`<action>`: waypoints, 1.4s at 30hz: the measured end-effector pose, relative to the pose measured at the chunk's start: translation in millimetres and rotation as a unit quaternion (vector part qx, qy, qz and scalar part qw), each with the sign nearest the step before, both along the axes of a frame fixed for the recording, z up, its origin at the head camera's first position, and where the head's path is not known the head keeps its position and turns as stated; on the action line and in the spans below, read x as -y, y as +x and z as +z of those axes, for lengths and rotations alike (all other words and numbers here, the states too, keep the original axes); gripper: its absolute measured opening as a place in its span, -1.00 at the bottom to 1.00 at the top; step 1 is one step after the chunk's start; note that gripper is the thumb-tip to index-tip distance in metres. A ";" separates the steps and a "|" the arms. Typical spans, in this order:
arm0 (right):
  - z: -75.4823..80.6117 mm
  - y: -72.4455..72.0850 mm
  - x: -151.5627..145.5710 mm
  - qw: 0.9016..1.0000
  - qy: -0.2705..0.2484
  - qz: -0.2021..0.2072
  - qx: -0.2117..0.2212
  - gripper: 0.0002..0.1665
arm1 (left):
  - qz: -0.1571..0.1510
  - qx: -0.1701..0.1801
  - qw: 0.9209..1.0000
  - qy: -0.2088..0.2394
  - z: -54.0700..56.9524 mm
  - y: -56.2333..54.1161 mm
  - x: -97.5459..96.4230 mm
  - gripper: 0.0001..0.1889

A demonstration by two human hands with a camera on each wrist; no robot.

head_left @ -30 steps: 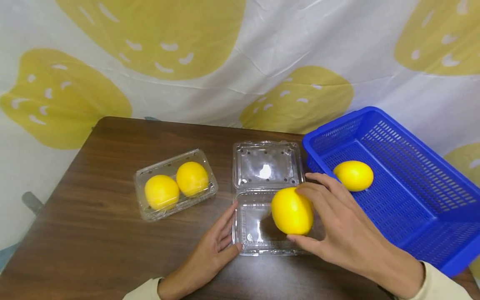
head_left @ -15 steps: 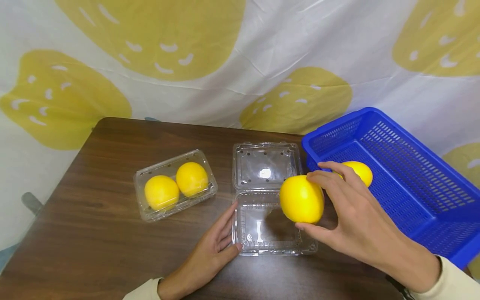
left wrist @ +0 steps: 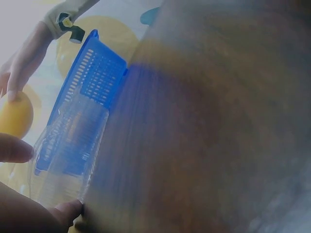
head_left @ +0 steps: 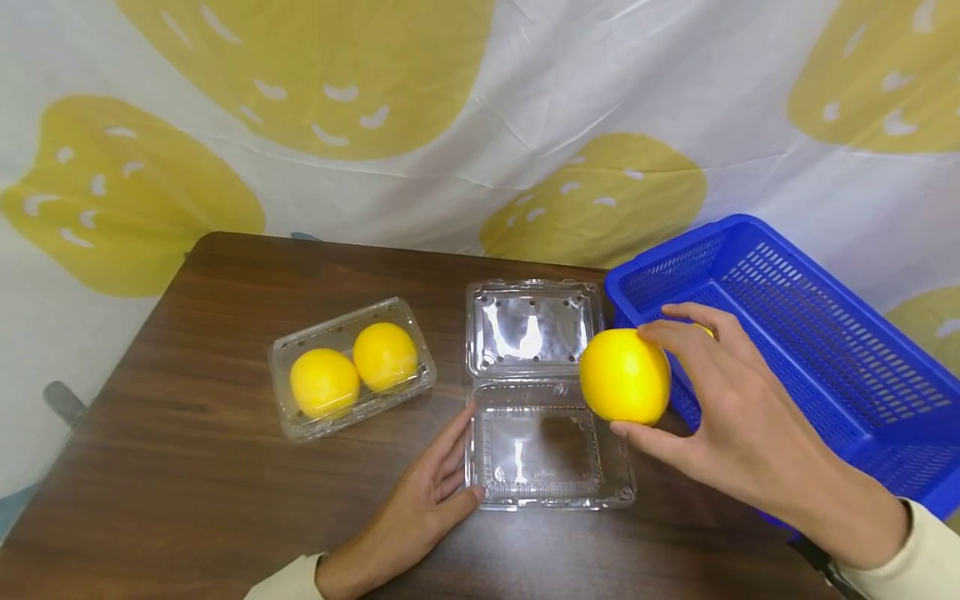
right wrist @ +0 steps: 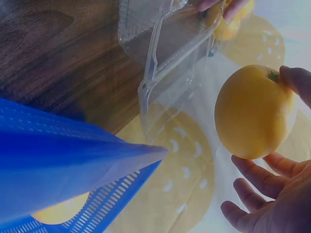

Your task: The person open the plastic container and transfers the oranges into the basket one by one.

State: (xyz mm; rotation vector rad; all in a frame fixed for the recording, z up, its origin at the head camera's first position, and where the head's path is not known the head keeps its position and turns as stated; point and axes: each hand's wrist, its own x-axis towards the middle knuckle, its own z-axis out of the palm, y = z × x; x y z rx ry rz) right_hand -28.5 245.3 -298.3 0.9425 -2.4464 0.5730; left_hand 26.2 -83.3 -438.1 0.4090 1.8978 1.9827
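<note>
1. Your right hand (head_left: 738, 408) has just moved right and farther off, carrying the smooth, round yellow fruit (head_left: 626, 377) with it.
2. Your thumb and fingertips pinch that fruit, spread about as wide as it is. It hangs raised over the right edge of the open, clear plastic clamshell box (head_left: 540, 450), just left of the slotted blue plastic basket (head_left: 810, 375).
3. For the work in hand, I judge that this leaves the fruit in your grip, set down in neither the box nor the basket.
4. Against a second ago, when the fruit was above the box's near half, more of that half's floor and its right edge now show.
5. Your right hand now covers nearly all of the second yellow fruit (right wrist: 60, 212) in the head view; the right wrist view shows it in the basket.
6. Your left hand (head_left: 420, 500) keeps its place, fingers mostly straight, touching the box's left edge, thumb at the near corner.
7. On the left of the brown wooden counter (head_left: 187, 475), the closed clear plastic box (head_left: 367, 407) stays put, two yellow fruits (head_left: 325, 383) inside.
</note>
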 end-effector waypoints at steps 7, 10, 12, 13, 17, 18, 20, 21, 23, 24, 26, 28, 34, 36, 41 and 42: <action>1.2 -3.8 -7.2 0.999 0.003 -0.031 0.023 0.12 | 0.001 -0.001 1.000 0.004 0.4 -0.4 -0.3 -0.01; 1.6 -5.4 -10.9 0.998 -0.002 -0.048 0.035 0.16 | 0.000 -0.001 1.000 0.003 0.3 -0.2 -0.1 -0.01; 1.6 -6.7 -13.6 0.998 -0.005 -0.057 0.039 0.18 | -0.001 -0.001 1.000 0.001 0.3 -0.1 -0.1 -0.01; 1.6 -7.7 -15.1 0.997 -0.006 -0.060 0.041 0.18 | -0.001 -0.001 1.000 0.001 0.3 -0.1 -0.1 -0.01; 0.8 -11.7 -21.2 0.996 -0.010 -0.077 0.047 0.21 | 0.000 0.000 1.000 0.000 0.3 -0.2 -0.2 -0.01; 0.6 -12.7 -23.0 0.995 -0.011 -0.081 0.049 0.22 | -0.001 0.000 1.000 0.001 0.2 -0.2 -0.2 -0.01; 0.3 -14.8 -26.6 0.995 -0.013 -0.088 0.054 0.22 | 0.000 0.000 1.000 0.001 0.2 -0.2 -0.3 -0.01; 0.2 -15.9 -28.4 0.994 -0.014 -0.091 0.057 0.23 | 0.000 0.001 1.000 0.001 0.1 -0.2 -0.3 -0.01; 0.1 -18.4 -32.5 0.993 -0.020 -0.094 0.062 0.19 | -0.001 0.000 1.000 0.001 0.1 -0.4 -0.4 -0.01; 0.0 -19.8 -34.4 0.993 -0.022 -0.095 0.063 0.19 | -0.001 0.000 1.000 0.001 0.0 -0.4 -0.4 -0.01; 0.0 -22.3 -37.8 0.993 -0.027 -0.097 0.067 0.11 | -0.001 0.000 1.000 0.001 0.0 -0.4 -0.3 -0.01; -0.1 -24.6 -40.3 0.992 -0.030 -0.102 0.068 0.04 | -0.001 -0.002 1.000 0.001 -0.6 -0.5 -0.5 -0.01; -1.9 -30.5 -46.5 0.989 -0.034 -0.126 0.076 0.03 | 0.000 -0.010 1.000 0.005 -2.5 -0.5 -1.0 -0.01; -3.0 -32.5 -49.5 0.988 -0.034 -0.133 0.077 0.03 | 0.000 -0.011 1.000 0.005 -2.7 -0.5 -1.0 -0.01; -7.5 -36.7 -58.5 0.985 -0.033 -0.150 0.078 0.07 | -0.001 -0.007 1.000 0.006 -3.0 -0.3 -1.0 -0.01; -8.6 -37.6 -60.4 0.984 -0.034 -0.153 0.079 0.08 | -0.001 -0.006 1.000 0.006 -3.0 -0.3 -1.1 -0.01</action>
